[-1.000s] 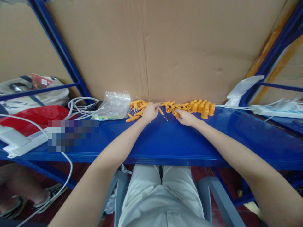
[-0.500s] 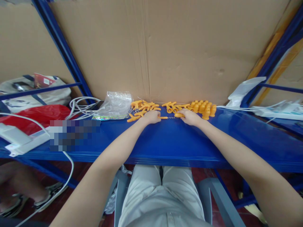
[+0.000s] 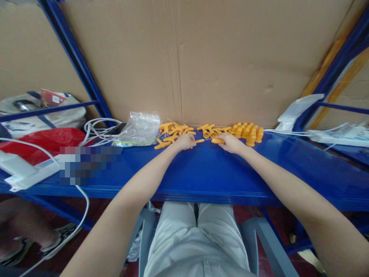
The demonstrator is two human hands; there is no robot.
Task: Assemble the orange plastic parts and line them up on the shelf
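My left hand (image 3: pixel 186 142) is closed around the handle of an orange corkscrew (image 3: pixel 200 141). Its ribbed shank and thin metal spiral point right and slightly up. My right hand (image 3: pixel 230 143) grips an orange hollow sleeve (image 3: pixel 217 141) lying sideways, its end facing the spiral's tip. The tip is close to the sleeve; whether they touch I cannot tell. Behind my left hand lies a pile of orange corkscrews (image 3: pixel 173 129) with metal spirals. Several orange sleeves (image 3: pixel 245 130) stand upright beyond my right hand, and more orange T-shaped pieces (image 3: pixel 206 128) lie between the two groups.
A clear plastic bag (image 3: pixel 140 129) lies left of the pile on the blue table (image 3: pixel 207 173). White cables (image 3: pixel 100 129), a red bag (image 3: pixel 57 142) and a white power strip (image 3: pixel 31 173) are farther left. Cardboard (image 3: pixel 216 65) walls the back. Another person's legs (image 3: pixel 37 227) show lower left.
The corkscrew in my left hand has tilted, so its spiral now points slightly upward. The sleeve in my right hand has shifted slightly left.
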